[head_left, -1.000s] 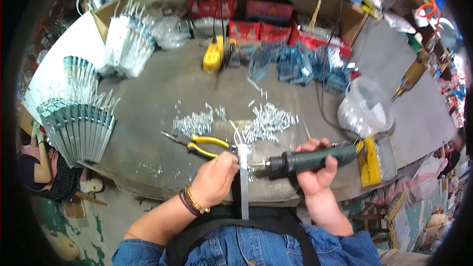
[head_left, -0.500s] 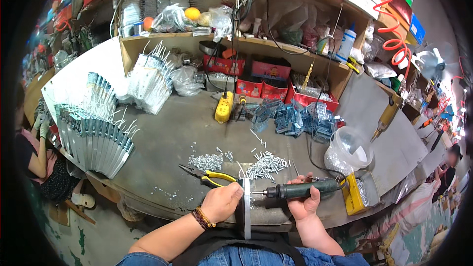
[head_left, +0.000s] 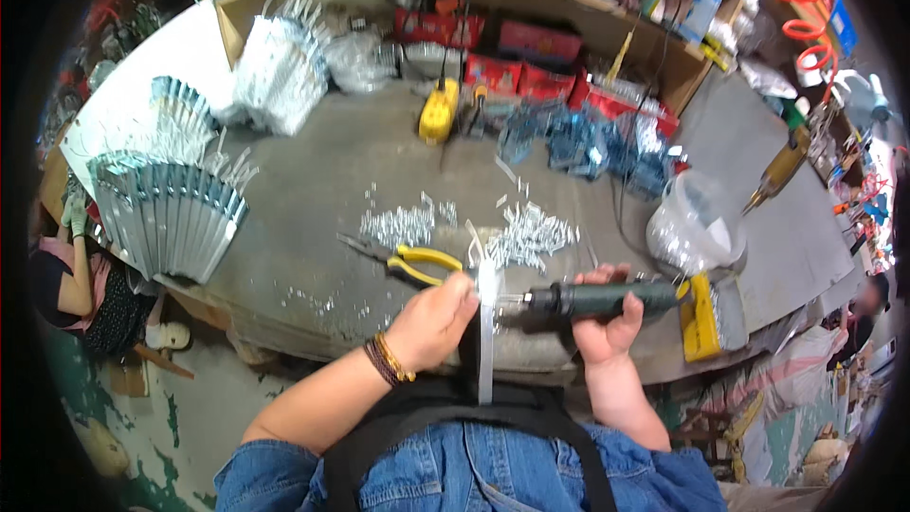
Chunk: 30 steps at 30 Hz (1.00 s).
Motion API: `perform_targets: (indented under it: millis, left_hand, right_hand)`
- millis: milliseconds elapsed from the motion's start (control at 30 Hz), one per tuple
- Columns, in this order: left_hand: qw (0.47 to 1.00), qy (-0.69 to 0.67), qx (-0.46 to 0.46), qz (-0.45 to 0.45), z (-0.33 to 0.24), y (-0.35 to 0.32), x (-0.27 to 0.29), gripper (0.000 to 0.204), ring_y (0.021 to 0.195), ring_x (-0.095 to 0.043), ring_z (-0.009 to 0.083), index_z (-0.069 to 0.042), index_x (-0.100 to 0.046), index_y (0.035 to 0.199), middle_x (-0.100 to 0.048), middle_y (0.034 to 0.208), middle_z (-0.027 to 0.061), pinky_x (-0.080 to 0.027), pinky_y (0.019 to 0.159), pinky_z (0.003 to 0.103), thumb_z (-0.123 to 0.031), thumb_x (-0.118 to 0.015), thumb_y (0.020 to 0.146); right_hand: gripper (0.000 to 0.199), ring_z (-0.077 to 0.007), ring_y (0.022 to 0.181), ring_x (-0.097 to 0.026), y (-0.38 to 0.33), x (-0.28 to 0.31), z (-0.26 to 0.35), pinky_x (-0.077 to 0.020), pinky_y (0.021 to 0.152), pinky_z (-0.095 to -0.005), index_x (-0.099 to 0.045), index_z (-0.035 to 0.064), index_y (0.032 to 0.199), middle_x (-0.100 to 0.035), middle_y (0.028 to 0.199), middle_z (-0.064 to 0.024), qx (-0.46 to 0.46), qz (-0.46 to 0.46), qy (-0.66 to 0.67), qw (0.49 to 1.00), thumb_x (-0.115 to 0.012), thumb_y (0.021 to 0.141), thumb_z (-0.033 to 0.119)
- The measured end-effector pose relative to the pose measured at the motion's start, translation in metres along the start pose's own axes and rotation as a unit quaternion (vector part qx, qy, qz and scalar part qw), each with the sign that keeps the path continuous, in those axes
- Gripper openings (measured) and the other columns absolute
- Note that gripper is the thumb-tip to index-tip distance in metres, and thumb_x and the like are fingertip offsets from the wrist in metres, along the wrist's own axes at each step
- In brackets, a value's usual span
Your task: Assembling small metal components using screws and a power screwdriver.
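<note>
My left hand [head_left: 436,324] is closed on a narrow pale metal strip [head_left: 487,346], held upright in front of me, with white wire ends at its top. In my right hand [head_left: 609,327] lies a dark green electric screwdriver [head_left: 607,300], level, its bit pointing left at the strip. The bit's tip is at the strip's upper part, but blur hides whether it touches. Just beyond my left hand are pliers with yellow handles [head_left: 417,265]. Small metal nuts [head_left: 396,227] and short screws [head_left: 531,235] lie in two heaps behind the strip.
Finished-looking metal strips with wires [head_left: 175,218] fan out at the left. Blue plastic parts [head_left: 583,140], a clear bucket [head_left: 697,228] and a yellow box [head_left: 701,324] stand to the right. A yellow power strip [head_left: 439,112] lies farther back. Another person [head_left: 71,275] sits at far left.
The view has tilted downward, so the bench sits higher in the picture and more of my clothing shows. Both hands keep their holds on the strip and the electric screwdriver.
</note>
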<state>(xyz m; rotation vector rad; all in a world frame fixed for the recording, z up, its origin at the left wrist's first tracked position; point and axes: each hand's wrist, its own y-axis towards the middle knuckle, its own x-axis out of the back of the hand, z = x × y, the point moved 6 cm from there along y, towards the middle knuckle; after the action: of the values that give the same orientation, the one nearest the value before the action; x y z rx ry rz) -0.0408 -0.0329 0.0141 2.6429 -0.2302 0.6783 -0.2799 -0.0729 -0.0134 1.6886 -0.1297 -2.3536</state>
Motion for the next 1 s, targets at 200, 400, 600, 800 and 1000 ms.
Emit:
perform_targets:
  millis: [200, 400, 600, 800, 1000]
  left_hand:
    - [0.994, 0.062, -0.092, -0.007, -0.009, 0.006, 0.006, 0.008, 0.074, -0.057, 0.0331, -0.001, -0.053, 0.1, -0.053, 0.079, 0.0147, -0.046, 0.066, 0.036, -0.007, -0.051, 0.093]
    - [0.996, 0.056, -0.073, 0.011, -0.001, 0.006, 0.003, 0.009, 0.075, -0.057, 0.0389, -0.002, -0.054, 0.094, -0.056, 0.084, 0.0174, -0.047, 0.064, 0.042, -0.009, -0.056, 0.09]
    - [0.995, 0.054, -0.084, 0.024, -0.003, 0.009, 0.007, 0.015, 0.076, -0.061, 0.0344, -0.001, -0.057, 0.094, -0.059, 0.085, 0.0154, -0.05, 0.064, 0.037, 0.0, -0.064, 0.08]
    - [0.992, 0.054, -0.111, 0.025, -0.007, 0.012, 0.009, 0.017, 0.077, -0.062, 0.0325, -0.001, -0.058, 0.094, -0.06, 0.085, 0.0149, -0.05, 0.065, 0.036, 0.0, -0.066, 0.079]
    - [0.992, 0.076, -0.093, 0.047, -0.004, 0.012, 0.012, 0.019, 0.077, -0.062, 0.0315, -0.002, -0.059, 0.092, -0.061, 0.085, 0.0131, -0.05, 0.066, 0.036, -0.006, -0.07, 0.077]
  right_hand:
    - [0.051, -0.0181, 0.102, -0.054, 0.003, 0.002, 0.002, -0.0321, 0.11, -0.0442, -0.061, 0.0194, 0.117, -0.055, 0.109, -0.0025, -0.014, -0.005, 0.012, 1.0, -0.078, 0.07, 0.014]
    - [0.051, -0.018, 0.103, -0.053, 0.001, 0.006, 0.002, -0.0322, 0.11, -0.0439, -0.06, 0.0185, 0.117, -0.053, 0.109, -0.0022, -0.017, -0.021, 0.025, 0.999, -0.078, 0.07, 0.013]
    - [0.048, -0.0178, 0.103, -0.052, 0.0, 0.006, 0.0, -0.0315, 0.111, -0.0442, -0.06, 0.0173, 0.114, -0.053, 0.107, -0.0019, -0.021, -0.006, 0.027, 0.999, -0.078, 0.07, 0.012]
    - [0.05, -0.0175, 0.103, -0.052, 0.0, 0.004, 0.002, -0.0311, 0.111, -0.0449, -0.06, 0.0177, 0.115, -0.053, 0.107, -0.0018, -0.017, -0.002, 0.03, 0.999, -0.079, 0.068, 0.012]
    - [0.054, -0.0176, 0.103, -0.053, 0.001, 0.005, -0.002, -0.0305, 0.111, -0.0439, -0.059, 0.0185, 0.117, -0.053, 0.107, -0.0021, -0.022, -0.015, 0.045, 0.999, -0.08, 0.068, 0.013]
